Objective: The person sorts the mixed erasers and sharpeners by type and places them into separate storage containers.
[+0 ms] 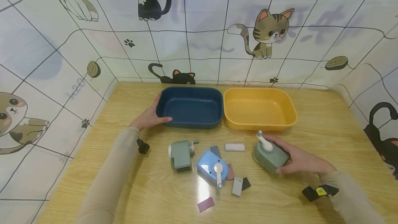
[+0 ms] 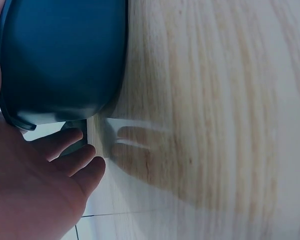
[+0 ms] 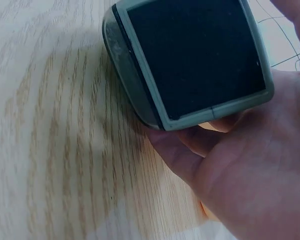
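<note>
At the left end of a dark blue plastic bin (image 1: 189, 126), my left hand (image 1: 152, 116) holds the corner. Its thumb lies along the front, with the index finger by the left side; in the left wrist view the other fingers (image 2: 89, 172) hang loosely below the bin. My right hand (image 1: 300, 158) grips a green hand-crank pencil sharpener (image 1: 270, 156) whose white crank points up. A dark panel of that sharpener (image 3: 197, 55) faces the right wrist view. Another green crank sharpener (image 1: 181, 155) lies left of centre, near a blue crank sharpener (image 1: 208, 165).
A yellow bin (image 1: 261, 126) stands right beside the blue one. Around the blue sharpener lie a white block (image 1: 234, 147), a grey-white block (image 1: 237, 186), a black piece (image 1: 246, 183), a blue-grey piece (image 1: 215, 151), a pink piece (image 1: 230, 172) and a purple piece (image 1: 206, 204).
</note>
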The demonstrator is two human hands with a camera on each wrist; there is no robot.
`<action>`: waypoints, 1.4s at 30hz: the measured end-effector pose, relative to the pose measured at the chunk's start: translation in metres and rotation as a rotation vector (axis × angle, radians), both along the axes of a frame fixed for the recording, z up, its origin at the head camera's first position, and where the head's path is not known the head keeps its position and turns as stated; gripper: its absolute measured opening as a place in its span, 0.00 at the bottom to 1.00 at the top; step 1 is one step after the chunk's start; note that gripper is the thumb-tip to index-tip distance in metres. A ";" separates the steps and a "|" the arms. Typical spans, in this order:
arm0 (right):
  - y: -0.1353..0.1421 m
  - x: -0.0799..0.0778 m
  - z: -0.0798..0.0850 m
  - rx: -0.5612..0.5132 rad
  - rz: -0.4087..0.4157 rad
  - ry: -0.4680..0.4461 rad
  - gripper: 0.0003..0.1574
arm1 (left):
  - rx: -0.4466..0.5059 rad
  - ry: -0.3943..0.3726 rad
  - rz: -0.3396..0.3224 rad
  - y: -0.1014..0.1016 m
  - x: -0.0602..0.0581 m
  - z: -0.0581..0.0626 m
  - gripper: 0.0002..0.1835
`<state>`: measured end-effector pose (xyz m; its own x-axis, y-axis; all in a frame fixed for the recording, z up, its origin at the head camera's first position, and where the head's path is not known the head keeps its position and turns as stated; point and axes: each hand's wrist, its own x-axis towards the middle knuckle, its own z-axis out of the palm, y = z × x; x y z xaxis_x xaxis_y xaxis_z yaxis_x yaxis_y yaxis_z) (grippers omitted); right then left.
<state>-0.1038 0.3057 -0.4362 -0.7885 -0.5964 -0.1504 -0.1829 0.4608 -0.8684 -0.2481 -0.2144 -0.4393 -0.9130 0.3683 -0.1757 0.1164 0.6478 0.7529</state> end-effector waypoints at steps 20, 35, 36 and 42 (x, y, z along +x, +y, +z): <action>0.008 0.003 0.002 -0.180 -0.073 0.116 0.62 | 0.004 0.009 -0.010 0.002 0.000 -0.001 0.65; 0.007 -0.002 0.014 -0.210 -0.076 0.136 0.62 | -0.013 0.012 0.000 0.001 0.002 0.000 0.64; 0.006 -0.002 0.015 -0.206 -0.076 0.139 0.62 | -0.011 0.010 0.001 0.001 0.002 0.000 0.64; 0.003 -0.006 0.019 -0.215 -0.071 0.172 0.64 | -0.004 0.002 0.006 0.000 0.002 0.000 0.64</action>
<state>-0.1096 0.3092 -0.4168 -0.8325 -0.5423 0.1135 -0.3100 0.2862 -0.9066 -0.2461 -0.2141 -0.4393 -0.9156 0.3618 -0.1753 0.1140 0.6518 0.7497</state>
